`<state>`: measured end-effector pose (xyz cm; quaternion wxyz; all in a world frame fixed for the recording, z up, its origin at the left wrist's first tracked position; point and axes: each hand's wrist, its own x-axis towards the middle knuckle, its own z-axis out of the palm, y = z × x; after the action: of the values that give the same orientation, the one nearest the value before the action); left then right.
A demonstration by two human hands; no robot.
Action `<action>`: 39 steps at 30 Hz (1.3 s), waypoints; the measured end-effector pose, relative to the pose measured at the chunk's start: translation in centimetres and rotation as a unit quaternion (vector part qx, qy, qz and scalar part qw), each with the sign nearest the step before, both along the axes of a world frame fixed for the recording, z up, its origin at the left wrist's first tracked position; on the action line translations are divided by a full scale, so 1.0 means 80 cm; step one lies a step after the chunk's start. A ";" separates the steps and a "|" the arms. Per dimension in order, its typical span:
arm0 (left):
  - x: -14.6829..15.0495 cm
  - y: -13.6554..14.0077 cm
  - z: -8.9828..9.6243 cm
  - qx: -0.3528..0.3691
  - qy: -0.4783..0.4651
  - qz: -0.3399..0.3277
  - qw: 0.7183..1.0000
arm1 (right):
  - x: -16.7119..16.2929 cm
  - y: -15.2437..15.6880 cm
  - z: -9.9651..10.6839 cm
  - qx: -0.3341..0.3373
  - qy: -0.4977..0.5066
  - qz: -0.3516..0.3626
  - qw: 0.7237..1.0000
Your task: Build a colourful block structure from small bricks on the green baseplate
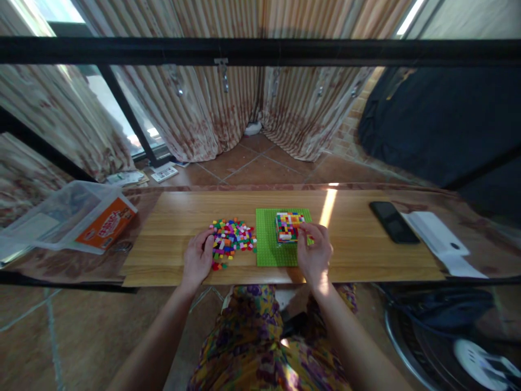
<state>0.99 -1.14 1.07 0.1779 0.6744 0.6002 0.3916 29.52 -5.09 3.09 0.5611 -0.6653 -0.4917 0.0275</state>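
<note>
A small block structure of many-coloured toy bricks (289, 227) stands on a green baseplate (266, 252). My right hand (316, 252) is at the structure's right side, thumb and forefinger pinched against it. Whatever lies between those fingertips is too small to make out. Left of the baseplate, a pile of loose toy bricks (234, 236) in many colours is spread on the wooden board. At the pile's left edge rests my left hand (198, 258), its fingers loosely curved and apart from the thumb, with no brick visibly held.
The wooden board (171, 217) spans the table. A clear plastic bin (77, 203) with an orange label sits at the far left. To the right lie a black phone (394, 221) and a white box-like item (439, 236). A dark metal bar (260, 51) crosses beyond the table.
</note>
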 end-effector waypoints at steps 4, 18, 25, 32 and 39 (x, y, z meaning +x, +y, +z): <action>0.000 0.000 0.001 -0.005 0.002 0.003 1.000 | -0.037 -0.011 0.007 -0.050 -0.085 0.160 0.982; -0.001 -0.001 -0.001 0.000 0.007 0.001 1.000 | -0.098 -0.005 -0.010 -0.226 -0.268 0.254 0.901; -0.001 -0.001 0.000 0.000 0.008 0.001 1.000 | -0.091 -0.008 -0.008 -0.169 -0.105 0.267 0.943; -0.001 0.000 0.000 -0.003 0.000 -0.001 1.000 | -0.061 -0.016 0.013 -0.125 0.060 0.208 0.968; -0.001 0.000 0.001 -0.003 0.005 0.003 1.000 | -0.029 -0.014 0.013 -0.077 0.173 0.170 0.967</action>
<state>0.95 -1.13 1.16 0.1752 0.6739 0.6045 0.3871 27.21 -6.19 4.11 0.5718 -0.5983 -0.4892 0.2752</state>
